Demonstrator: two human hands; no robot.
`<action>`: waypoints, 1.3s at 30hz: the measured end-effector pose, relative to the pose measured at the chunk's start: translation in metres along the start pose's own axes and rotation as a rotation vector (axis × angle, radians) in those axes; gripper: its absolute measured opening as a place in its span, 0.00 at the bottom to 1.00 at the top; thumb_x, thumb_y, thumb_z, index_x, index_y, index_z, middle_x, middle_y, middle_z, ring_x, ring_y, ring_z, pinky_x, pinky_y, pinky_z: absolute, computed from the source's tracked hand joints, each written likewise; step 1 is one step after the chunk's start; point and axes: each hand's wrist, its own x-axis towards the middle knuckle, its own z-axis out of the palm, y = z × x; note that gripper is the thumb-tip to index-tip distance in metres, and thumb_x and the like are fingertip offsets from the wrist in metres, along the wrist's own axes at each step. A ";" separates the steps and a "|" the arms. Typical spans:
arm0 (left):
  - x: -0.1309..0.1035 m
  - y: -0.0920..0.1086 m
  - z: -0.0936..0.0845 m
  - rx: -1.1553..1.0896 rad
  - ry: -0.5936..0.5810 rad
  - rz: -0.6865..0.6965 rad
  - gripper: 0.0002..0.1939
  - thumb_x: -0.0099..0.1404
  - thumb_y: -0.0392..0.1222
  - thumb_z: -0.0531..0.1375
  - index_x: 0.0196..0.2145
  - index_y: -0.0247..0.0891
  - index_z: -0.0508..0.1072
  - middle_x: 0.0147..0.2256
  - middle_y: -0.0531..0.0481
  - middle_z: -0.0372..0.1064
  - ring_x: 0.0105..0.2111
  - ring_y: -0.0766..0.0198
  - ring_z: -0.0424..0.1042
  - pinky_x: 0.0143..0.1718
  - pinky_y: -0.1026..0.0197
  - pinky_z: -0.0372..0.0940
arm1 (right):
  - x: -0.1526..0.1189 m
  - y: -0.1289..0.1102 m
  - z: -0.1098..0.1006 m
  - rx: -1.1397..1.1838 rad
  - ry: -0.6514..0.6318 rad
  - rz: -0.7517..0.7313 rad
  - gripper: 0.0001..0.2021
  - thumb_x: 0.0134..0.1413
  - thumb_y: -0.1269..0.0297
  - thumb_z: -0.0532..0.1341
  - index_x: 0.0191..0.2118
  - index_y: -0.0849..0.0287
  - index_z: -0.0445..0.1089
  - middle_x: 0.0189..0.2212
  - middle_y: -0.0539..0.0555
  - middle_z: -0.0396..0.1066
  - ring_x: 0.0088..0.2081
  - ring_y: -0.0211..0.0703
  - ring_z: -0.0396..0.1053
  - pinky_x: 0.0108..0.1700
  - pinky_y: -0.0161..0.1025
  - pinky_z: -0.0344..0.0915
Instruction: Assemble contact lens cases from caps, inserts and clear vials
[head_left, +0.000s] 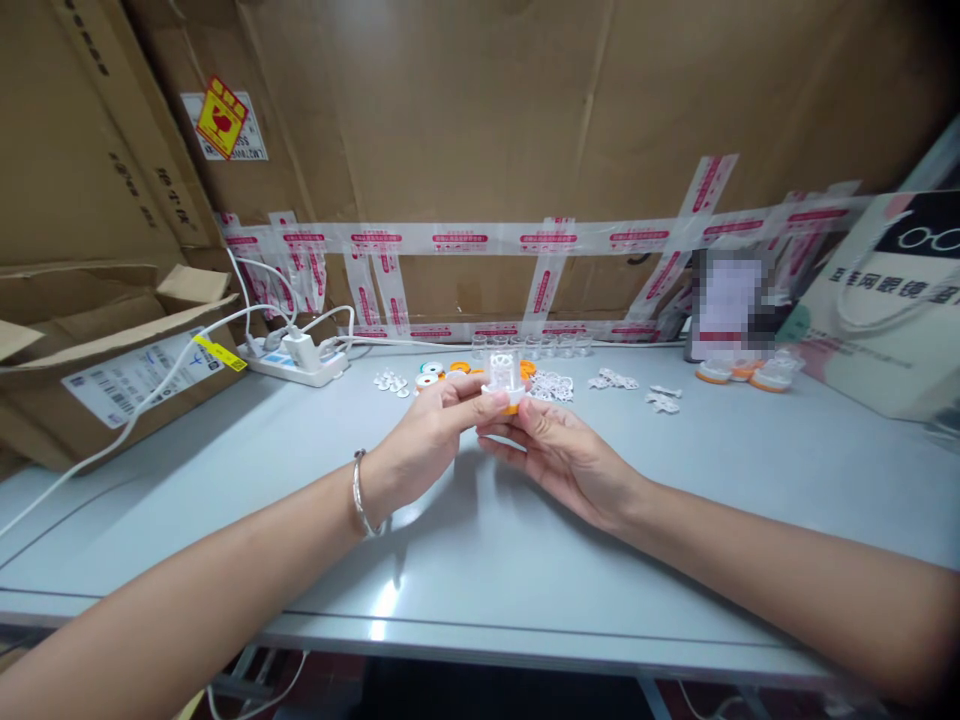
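Over the middle of the table I hold up a small plastic container (pixel 504 375) with a clear top, a white ring and an orange base. My left hand (pixel 427 430) pinches its left side between thumb and fingers, a silver bangle at the wrist. From the right, my right hand (pixel 566 450) grips the orange base with its thumb and fingers. Just behind are orange rings (pixel 528 369), a round white piece with a green rim (pixel 431 368), clear cups (pixel 570 346) in a row and a pile of white lattice pieces (pixel 553 387). Small white discs (pixel 391 382) lie left of them.
More white parts (pixel 613 379) lie to the right, near several orange-based containers (pixel 771 376) and a blurred upright screen (pixel 726 300). A paper bag (pixel 877 310) stands at far right. At left are a power strip (pixel 296 360) with white cables and an open cardboard box (pixel 127 350).
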 end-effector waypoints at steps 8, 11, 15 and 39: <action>-0.002 0.001 0.001 -0.010 -0.027 -0.013 0.09 0.60 0.40 0.58 0.38 0.34 0.73 0.37 0.46 0.71 0.41 0.61 0.67 0.45 0.59 0.56 | -0.001 0.000 0.001 -0.018 -0.007 0.000 0.10 0.52 0.57 0.60 0.36 0.57 0.74 0.36 0.53 0.73 0.42 0.41 0.68 0.53 0.44 0.58; -0.003 0.001 0.001 0.000 -0.007 -0.013 0.10 0.59 0.40 0.59 0.38 0.35 0.73 0.38 0.46 0.71 0.41 0.59 0.68 0.45 0.58 0.57 | -0.001 0.000 0.000 -0.018 -0.030 -0.006 0.10 0.54 0.58 0.58 0.36 0.56 0.74 0.37 0.52 0.73 0.43 0.40 0.67 0.53 0.43 0.58; -0.002 0.002 0.003 0.010 0.048 -0.005 0.11 0.58 0.40 0.60 0.39 0.35 0.73 0.38 0.46 0.71 0.42 0.59 0.67 0.47 0.57 0.56 | -0.001 -0.002 -0.001 -0.030 -0.023 -0.008 0.10 0.55 0.58 0.57 0.37 0.56 0.73 0.38 0.52 0.73 0.44 0.39 0.67 0.54 0.42 0.57; -0.002 0.001 0.007 0.043 0.211 0.054 0.11 0.54 0.39 0.62 0.36 0.34 0.71 0.36 0.47 0.69 0.40 0.61 0.66 0.45 0.57 0.57 | 0.000 -0.001 0.006 -0.112 0.069 -0.082 0.08 0.53 0.60 0.60 0.35 0.55 0.74 0.37 0.50 0.73 0.43 0.37 0.67 0.54 0.41 0.57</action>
